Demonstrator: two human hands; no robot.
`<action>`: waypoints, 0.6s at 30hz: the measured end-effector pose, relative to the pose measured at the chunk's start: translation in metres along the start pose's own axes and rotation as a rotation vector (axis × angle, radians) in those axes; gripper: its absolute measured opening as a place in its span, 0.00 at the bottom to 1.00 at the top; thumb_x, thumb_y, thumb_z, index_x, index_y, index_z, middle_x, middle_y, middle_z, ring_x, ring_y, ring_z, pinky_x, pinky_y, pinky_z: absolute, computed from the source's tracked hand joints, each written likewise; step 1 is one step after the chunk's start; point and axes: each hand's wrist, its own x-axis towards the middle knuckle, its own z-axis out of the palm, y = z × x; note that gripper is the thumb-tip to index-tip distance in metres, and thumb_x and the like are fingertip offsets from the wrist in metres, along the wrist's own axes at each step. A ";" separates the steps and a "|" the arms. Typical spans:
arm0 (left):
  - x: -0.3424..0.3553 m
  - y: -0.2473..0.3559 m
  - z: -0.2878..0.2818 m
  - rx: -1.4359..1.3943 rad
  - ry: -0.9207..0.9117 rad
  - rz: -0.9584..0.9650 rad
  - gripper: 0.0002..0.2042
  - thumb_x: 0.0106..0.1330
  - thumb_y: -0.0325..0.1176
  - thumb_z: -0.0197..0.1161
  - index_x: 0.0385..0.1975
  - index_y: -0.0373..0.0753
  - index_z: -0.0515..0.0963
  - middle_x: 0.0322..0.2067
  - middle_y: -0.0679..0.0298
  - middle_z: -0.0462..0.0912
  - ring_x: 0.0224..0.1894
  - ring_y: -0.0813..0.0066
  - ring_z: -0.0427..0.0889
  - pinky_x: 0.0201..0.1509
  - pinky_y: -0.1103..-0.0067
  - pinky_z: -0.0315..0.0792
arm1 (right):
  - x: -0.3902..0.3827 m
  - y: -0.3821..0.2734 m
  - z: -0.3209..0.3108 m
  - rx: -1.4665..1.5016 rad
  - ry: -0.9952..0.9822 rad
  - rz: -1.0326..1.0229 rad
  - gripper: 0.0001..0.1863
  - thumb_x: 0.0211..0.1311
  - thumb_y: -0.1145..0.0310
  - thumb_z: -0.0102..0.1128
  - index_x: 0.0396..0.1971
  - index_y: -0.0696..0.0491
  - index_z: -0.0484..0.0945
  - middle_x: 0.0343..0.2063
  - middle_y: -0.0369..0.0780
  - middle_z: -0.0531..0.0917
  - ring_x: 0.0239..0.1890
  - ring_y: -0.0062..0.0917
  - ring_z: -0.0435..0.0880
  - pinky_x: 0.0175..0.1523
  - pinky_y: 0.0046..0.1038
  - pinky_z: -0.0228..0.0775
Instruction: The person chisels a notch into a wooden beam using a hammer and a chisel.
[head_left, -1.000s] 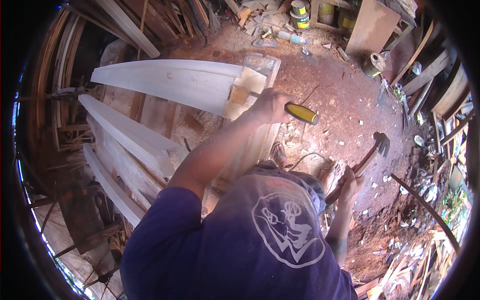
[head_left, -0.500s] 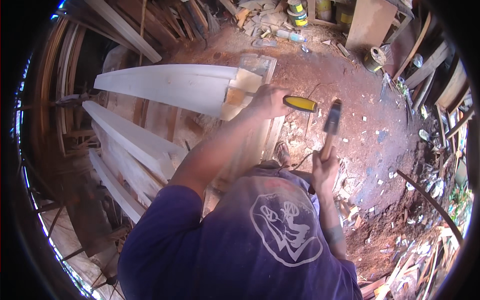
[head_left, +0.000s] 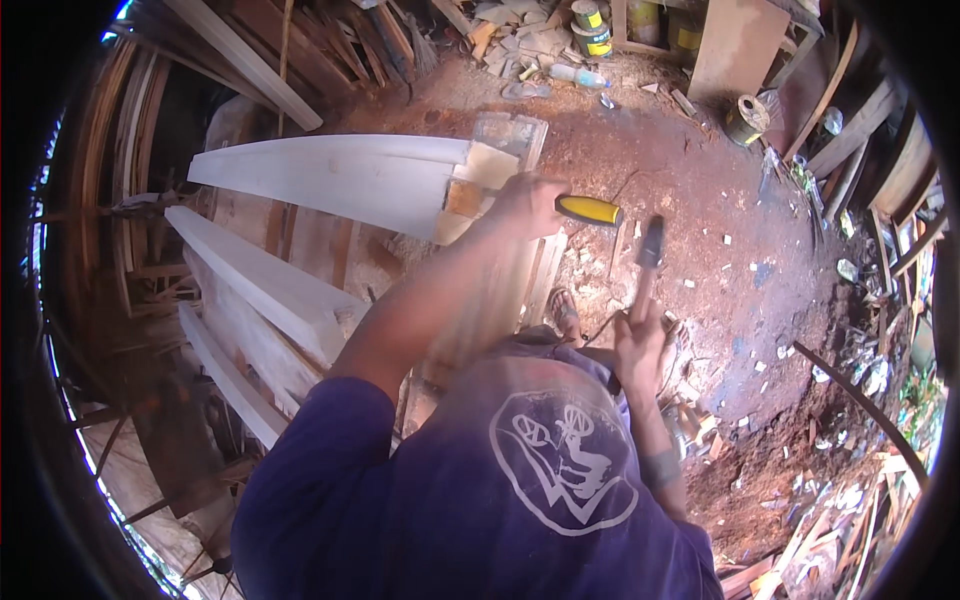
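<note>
A chisel with a yellow and black handle (head_left: 590, 209) lies crosswise in my left hand (head_left: 527, 205), its butt pointing right. My left fingers are closed round it beside the notched end of a pale timber (head_left: 330, 175); the hand hides most of the blade. Against that end I see a small brown wooden patch (head_left: 462, 198). My right hand (head_left: 640, 345) grips the wooden handle of a hammer (head_left: 651, 243). The hammer's dark head, blurred by motion, stands upright just right of the chisel butt and apart from it.
More pale timbers (head_left: 265, 275) lie at the left on a wooden bench (head_left: 545, 265). Wood chips litter the reddish dirt floor (head_left: 740, 260). Tins (head_left: 748, 120), a plastic bottle (head_left: 580, 75) and a leaning board (head_left: 735, 50) stand or lie at the far side. My foot (head_left: 565, 312) is beside the bench.
The hammer and my right hand have shifted slightly left, bringing the head a little closer to the chisel butt. My left hand and the chisel have also shifted slightly left in the view.
</note>
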 end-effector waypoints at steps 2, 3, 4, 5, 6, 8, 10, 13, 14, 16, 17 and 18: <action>0.003 0.010 -0.005 0.014 0.015 0.020 0.09 0.52 0.28 0.64 0.33 0.40 0.84 0.29 0.54 0.84 0.35 0.51 0.84 0.42 0.61 0.78 | 0.008 0.072 -0.023 0.233 0.101 -0.024 0.02 0.60 0.75 0.52 0.32 0.55 0.70 0.13 0.31 0.67 0.14 0.16 0.65 0.16 0.23 0.59; -0.002 0.011 -0.004 0.011 -0.016 -0.053 0.09 0.53 0.29 0.64 0.34 0.40 0.84 0.28 0.54 0.84 0.35 0.50 0.84 0.43 0.61 0.78 | 0.004 0.018 -0.044 0.349 0.155 -0.080 0.03 0.59 0.77 0.48 0.28 0.53 0.68 0.14 0.31 0.68 0.13 0.13 0.64 0.15 0.21 0.57; -0.001 0.013 -0.005 0.016 -0.035 -0.108 0.09 0.53 0.29 0.64 0.34 0.41 0.84 0.28 0.54 0.84 0.35 0.50 0.84 0.43 0.61 0.78 | 0.006 0.010 -0.058 0.334 0.319 -0.111 0.04 0.60 0.77 0.47 0.26 0.52 0.68 0.13 0.31 0.68 0.11 0.12 0.61 0.15 0.17 0.56; 0.001 0.012 -0.005 0.015 -0.028 -0.107 0.09 0.53 0.29 0.64 0.34 0.41 0.84 0.28 0.54 0.84 0.35 0.50 0.84 0.43 0.61 0.78 | 0.009 0.011 -0.060 0.484 0.452 -0.176 0.06 0.63 0.72 0.52 0.26 0.50 0.68 0.14 0.31 0.68 0.12 0.13 0.62 0.15 0.19 0.59; 0.000 0.009 -0.004 0.021 -0.040 -0.095 0.09 0.53 0.29 0.65 0.34 0.41 0.84 0.29 0.54 0.84 0.35 0.50 0.84 0.43 0.61 0.78 | 0.011 0.013 -0.060 0.636 0.586 -0.236 0.09 0.66 0.68 0.56 0.25 0.48 0.68 0.14 0.31 0.68 0.12 0.13 0.63 0.16 0.21 0.61; 0.006 0.009 -0.002 0.030 -0.055 -0.065 0.09 0.53 0.30 0.65 0.35 0.42 0.84 0.29 0.54 0.85 0.35 0.50 0.84 0.44 0.61 0.78 | 0.003 0.006 -0.021 0.681 0.543 -0.290 0.13 0.70 0.64 0.55 0.26 0.51 0.69 0.14 0.31 0.67 0.13 0.14 0.62 0.18 0.20 0.58; 0.009 0.011 0.000 -0.029 -0.030 -0.045 0.10 0.53 0.30 0.65 0.35 0.42 0.84 0.30 0.53 0.85 0.37 0.50 0.84 0.45 0.61 0.78 | -0.001 0.015 0.010 -0.064 0.116 -0.470 0.08 0.65 0.72 0.57 0.28 0.55 0.69 0.12 0.37 0.71 0.13 0.23 0.69 0.18 0.29 0.62; 0.008 0.015 -0.013 -0.019 -0.098 -0.252 0.10 0.52 0.31 0.65 0.35 0.40 0.84 0.31 0.52 0.85 0.39 0.49 0.84 0.46 0.61 0.78 | 0.001 0.024 0.020 -0.042 -0.089 -0.107 0.06 0.61 0.79 0.55 0.37 0.60 0.72 0.15 0.38 0.74 0.13 0.23 0.71 0.17 0.28 0.64; 0.012 0.013 -0.017 -0.008 -0.086 -0.248 0.10 0.52 0.31 0.65 0.35 0.40 0.84 0.31 0.52 0.85 0.39 0.49 0.84 0.46 0.61 0.78 | 0.002 0.035 0.007 -0.044 -0.042 -0.138 0.07 0.60 0.79 0.55 0.38 0.59 0.72 0.15 0.37 0.74 0.14 0.21 0.71 0.16 0.26 0.64; 0.003 0.008 -0.012 0.066 -0.079 -0.058 0.12 0.51 0.33 0.66 0.35 0.40 0.84 0.32 0.51 0.84 0.40 0.49 0.84 0.47 0.61 0.78 | 0.005 0.056 -0.022 0.134 0.162 -0.148 0.06 0.60 0.79 0.53 0.37 0.56 0.73 0.17 0.32 0.72 0.12 0.14 0.65 0.13 0.17 0.58; 0.003 0.005 -0.009 0.064 -0.113 -0.084 0.11 0.50 0.34 0.66 0.34 0.40 0.84 0.31 0.51 0.84 0.39 0.49 0.84 0.47 0.59 0.77 | 0.008 0.064 -0.041 0.216 0.227 -0.107 0.03 0.62 0.79 0.51 0.33 0.54 0.72 0.18 0.31 0.72 0.14 0.12 0.65 0.13 0.17 0.56; -0.001 0.003 -0.004 0.052 -0.111 -0.093 0.11 0.50 0.34 0.66 0.34 0.40 0.84 0.31 0.51 0.84 0.39 0.49 0.84 0.47 0.59 0.77 | 0.010 0.037 -0.046 0.357 0.337 -0.118 0.01 0.63 0.76 0.52 0.31 0.54 0.71 0.17 0.31 0.72 0.13 0.12 0.65 0.13 0.18 0.56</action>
